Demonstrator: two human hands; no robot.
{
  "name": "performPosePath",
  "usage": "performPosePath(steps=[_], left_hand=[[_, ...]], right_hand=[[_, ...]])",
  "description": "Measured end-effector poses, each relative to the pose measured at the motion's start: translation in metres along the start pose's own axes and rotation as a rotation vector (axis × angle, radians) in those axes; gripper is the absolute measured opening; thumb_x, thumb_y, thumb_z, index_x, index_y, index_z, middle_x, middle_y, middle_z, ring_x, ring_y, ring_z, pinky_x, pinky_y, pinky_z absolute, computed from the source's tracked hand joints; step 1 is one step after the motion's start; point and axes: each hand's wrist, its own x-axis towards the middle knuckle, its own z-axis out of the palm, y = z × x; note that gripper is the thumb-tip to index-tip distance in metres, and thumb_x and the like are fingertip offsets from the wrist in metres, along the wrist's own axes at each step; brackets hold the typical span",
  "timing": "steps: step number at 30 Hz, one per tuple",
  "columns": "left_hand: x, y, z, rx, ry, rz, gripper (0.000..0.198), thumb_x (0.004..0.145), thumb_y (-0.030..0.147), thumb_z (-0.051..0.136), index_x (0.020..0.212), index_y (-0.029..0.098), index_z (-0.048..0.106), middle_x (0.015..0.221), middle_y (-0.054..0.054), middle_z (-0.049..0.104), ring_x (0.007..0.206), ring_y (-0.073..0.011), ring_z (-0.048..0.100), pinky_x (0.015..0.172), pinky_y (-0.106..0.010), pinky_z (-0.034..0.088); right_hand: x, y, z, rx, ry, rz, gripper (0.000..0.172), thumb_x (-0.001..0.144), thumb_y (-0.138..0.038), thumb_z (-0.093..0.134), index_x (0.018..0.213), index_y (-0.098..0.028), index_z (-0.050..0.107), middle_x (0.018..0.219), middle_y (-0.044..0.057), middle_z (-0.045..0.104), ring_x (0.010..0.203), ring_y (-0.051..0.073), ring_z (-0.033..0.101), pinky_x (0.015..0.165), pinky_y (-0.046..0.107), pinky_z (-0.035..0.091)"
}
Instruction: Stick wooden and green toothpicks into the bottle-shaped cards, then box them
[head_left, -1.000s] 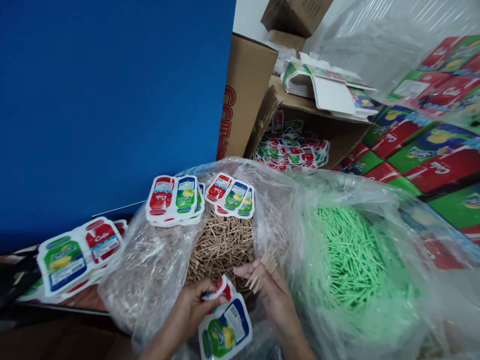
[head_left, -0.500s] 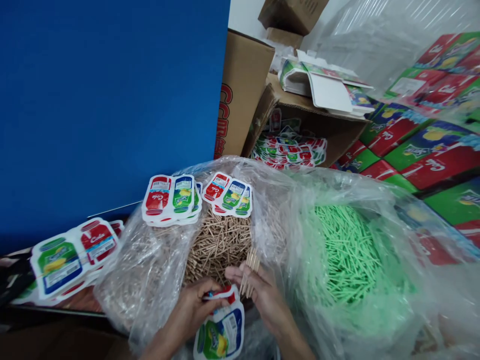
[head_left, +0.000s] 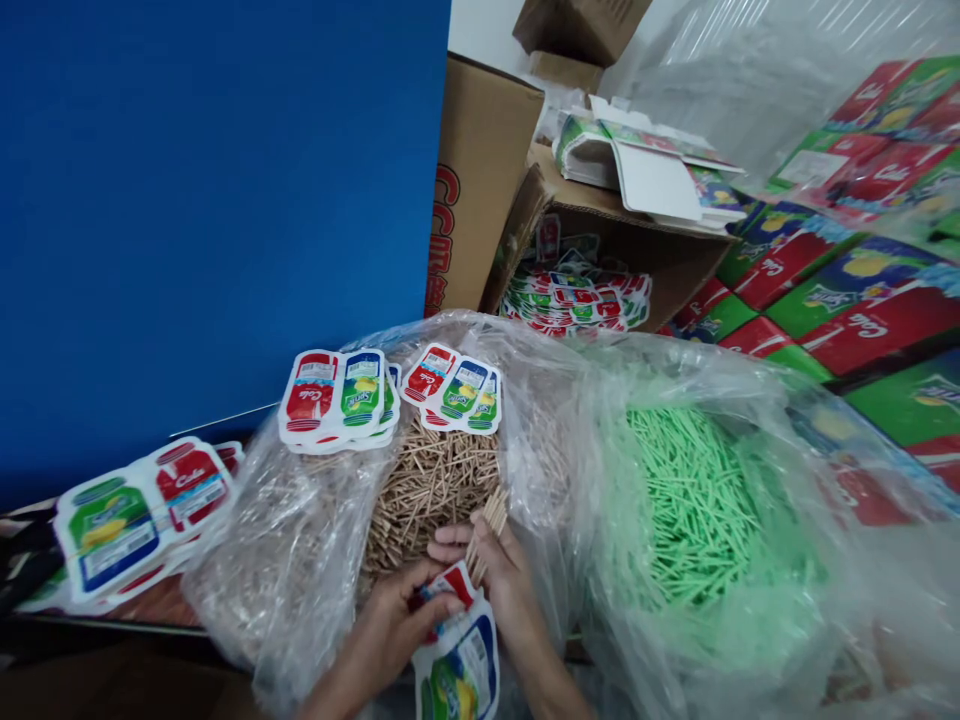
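Note:
My left hand [head_left: 401, 625] is closed on a jar-shaped printed pouch [head_left: 457, 665], one half red and the other green and blue, with the thumb across its red part. A small bundle of thin brown sticks [head_left: 486, 535] is gripped in my right hand [head_left: 504, 575], their tips pointing up and away. The bundle's lower end is close to the pouch's upper edge; whether they touch I cannot tell. Just beyond both hands lies a heap of brown sticks [head_left: 435, 480] in a clear plastic bag [head_left: 300, 540].
Flat printed pouches lie in stacks on the bag [head_left: 337, 400], beside it [head_left: 454, 390] and at the left [head_left: 142, 520]. Green sticks [head_left: 690, 500] fill another bag at right. Behind stand an open carton [head_left: 637, 215] of pouches, printed boxes [head_left: 862, 300] and a blue panel [head_left: 225, 200].
My right hand has moved slightly left with the stick bundle, closer to the pouch. The pouch in my left hand has shifted a little right.

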Motion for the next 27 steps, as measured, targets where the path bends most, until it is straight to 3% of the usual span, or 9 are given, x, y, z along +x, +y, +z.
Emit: performPosePath(steps=[4,9,13,17,21,24,27], left_hand=[[-0.011,-0.004,0.014,-0.198,0.003,-0.066,0.034,0.082,0.050,0.055,0.087,0.018,0.068,0.070,0.000,0.065,0.065,-0.0161,0.057,0.065,-0.025,0.047],[-0.026,-0.003,0.017,-0.554,-0.134,-0.261,0.048,0.071,0.057,0.064,0.097,0.017,0.066,0.077,-0.003,0.070,0.071,-0.0205,0.063,0.073,-0.033,0.049],[-0.032,-0.003,0.004,-0.467,-0.312,-0.293,0.048,0.064,0.055,0.071,0.086,0.012,0.069,0.074,-0.005,0.071,0.073,-0.0229,0.065,0.072,-0.033,0.049],[-0.033,-0.004,-0.009,-0.274,-0.441,-0.268,0.043,0.071,0.053,0.066,0.087,0.014,0.070,0.078,-0.003,0.070,0.074,-0.0193,0.061,0.072,-0.028,0.047],[-0.028,-0.003,-0.010,-0.080,-0.339,-0.229,0.043,0.074,0.054,0.061,0.066,0.012,0.067,0.056,0.002,0.057,0.051,-0.0100,0.047,0.051,-0.020,0.039],[-0.020,-0.001,-0.008,0.022,-0.180,-0.248,0.040,0.073,0.051,0.061,0.061,0.014,0.065,0.053,0.003,0.053,0.047,-0.0104,0.045,0.045,-0.020,0.037],[-0.007,0.000,-0.009,0.351,-0.025,-0.005,0.028,0.076,0.036,0.060,0.058,0.016,0.065,0.055,0.003,0.056,0.052,-0.0116,0.049,0.051,-0.020,0.038]], right_hand=[[-0.001,0.002,-0.004,-0.051,-0.041,-0.058,0.045,0.069,-0.059,0.065,0.083,-0.018,0.055,0.067,0.003,0.070,0.068,0.023,0.071,0.061,0.031,0.054],[-0.007,0.009,-0.013,-0.073,-0.070,-0.030,0.043,0.071,-0.059,0.065,0.085,-0.020,0.053,0.061,-0.002,0.066,0.063,0.021,0.070,0.065,0.033,0.054],[-0.014,0.021,-0.011,-0.072,-0.109,-0.032,0.040,0.075,-0.058,0.062,0.083,-0.020,0.051,0.060,-0.003,0.065,0.059,0.020,0.069,0.064,0.032,0.054],[-0.020,0.024,-0.008,-0.062,-0.104,-0.031,0.039,0.075,-0.056,0.062,0.083,-0.019,0.052,0.060,-0.001,0.067,0.059,0.020,0.070,0.060,0.032,0.053],[-0.020,0.003,-0.015,-0.039,-0.069,-0.072,0.037,0.074,-0.054,0.065,0.085,-0.020,0.055,0.064,0.000,0.069,0.063,0.022,0.070,0.065,0.034,0.054],[-0.022,-0.021,-0.026,-0.065,0.045,-0.247,0.033,0.076,-0.052,0.063,0.087,-0.021,0.059,0.074,0.001,0.072,0.073,0.022,0.071,0.074,0.035,0.053],[-0.028,-0.036,-0.031,-0.226,0.087,-0.382,0.032,0.083,-0.050,0.055,0.088,-0.021,0.064,0.088,0.004,0.073,0.091,0.022,0.068,0.088,0.035,0.047]])
